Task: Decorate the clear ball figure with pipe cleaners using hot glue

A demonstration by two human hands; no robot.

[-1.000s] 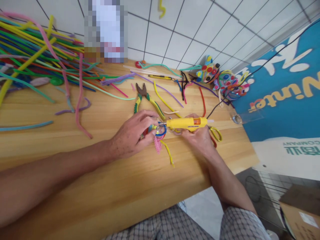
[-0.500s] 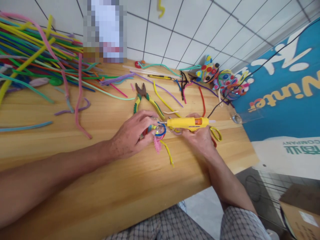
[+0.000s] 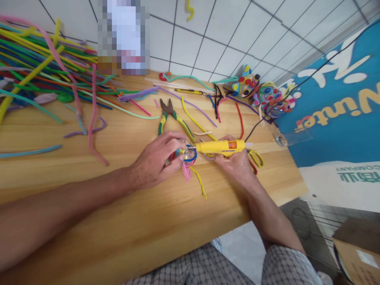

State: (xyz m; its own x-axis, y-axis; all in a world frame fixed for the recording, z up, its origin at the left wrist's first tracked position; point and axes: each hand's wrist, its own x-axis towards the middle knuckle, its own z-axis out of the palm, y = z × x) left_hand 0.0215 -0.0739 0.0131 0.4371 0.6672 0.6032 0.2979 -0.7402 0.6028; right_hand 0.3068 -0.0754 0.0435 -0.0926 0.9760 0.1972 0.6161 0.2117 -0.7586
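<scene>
My right hand [image 3: 233, 160] is closed round the handle of a yellow hot glue gun [image 3: 218, 147], whose nozzle points left. My left hand [image 3: 162, 158] grips a small round craft piece [image 3: 190, 154], clear inside, with blue pipe cleaner round its rim and pink fuzzy pipe cleaner hanging below. The nozzle tip is at the rim of this piece, close to my left fingertips; whether it touches I cannot tell. My left fingers and palm hide much of the piece. A yellow pipe cleaner [image 3: 200, 183] trails from beneath it onto the table.
Pliers [image 3: 169, 113] with green and yellow handles lie just beyond my left hand. A heap of pipe cleaners [image 3: 44, 59] fills the back left. A yellow cutter [image 3: 188, 91] and decorated masks [image 3: 247, 87] lie along the wall. Scissors [image 3: 255, 157] sit right; a black cord [image 3: 297, 89] crosses there.
The glue gun and my right hand have shifted slightly left, bringing the nozzle further over the craft piece. My left hand has stayed almost still.
</scene>
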